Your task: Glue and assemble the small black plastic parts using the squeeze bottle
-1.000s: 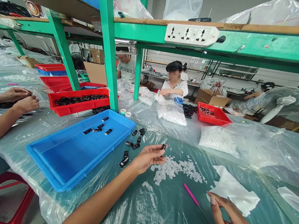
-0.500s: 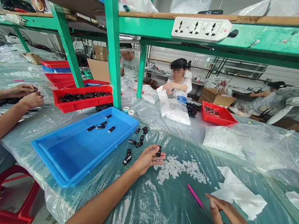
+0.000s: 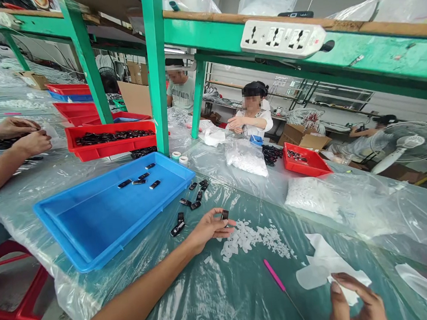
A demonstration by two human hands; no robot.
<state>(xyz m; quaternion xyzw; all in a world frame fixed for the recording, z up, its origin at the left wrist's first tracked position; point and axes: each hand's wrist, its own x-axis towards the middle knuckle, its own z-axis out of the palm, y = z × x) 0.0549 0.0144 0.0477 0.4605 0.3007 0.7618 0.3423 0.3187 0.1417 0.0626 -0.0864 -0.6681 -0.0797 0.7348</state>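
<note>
A small glossy black rectangular piece point(image 3: 224, 215) is held between the thumb and fingers of my left hand point(image 3: 207, 229), just above the table. Beside those fingers lies a spread of small translucent white pieces point(image 3: 255, 240). At the lower right, my right hand point(image 3: 357, 301) pinches part of a white cloth point(image 3: 332, 254) between thumb and forefinger; the other fingers are partly out of frame. A rounded translucent piece point(image 3: 312, 277) lies at the cloth's left edge. Between my hands is a thin metal tool with a pink handle point(image 3: 274, 275). Several more black pieces point(image 3: 196, 205) lie left of my left hand.
A blue tray point(image 3: 106, 254) with several black pieces stands at left, before a green post point(image 3: 157, 75). Red bins point(image 3: 112, 150) sit behind it. A co-worker's hands point(image 3: 30, 142) work at far left. Bags of white pieces point(image 3: 312, 199) lie at right.
My right hand has moved right onto the white cloth and now grips it. My left hand keeps the black piece. The co-worker opposite has put down a white item. The view has shifted slightly.
</note>
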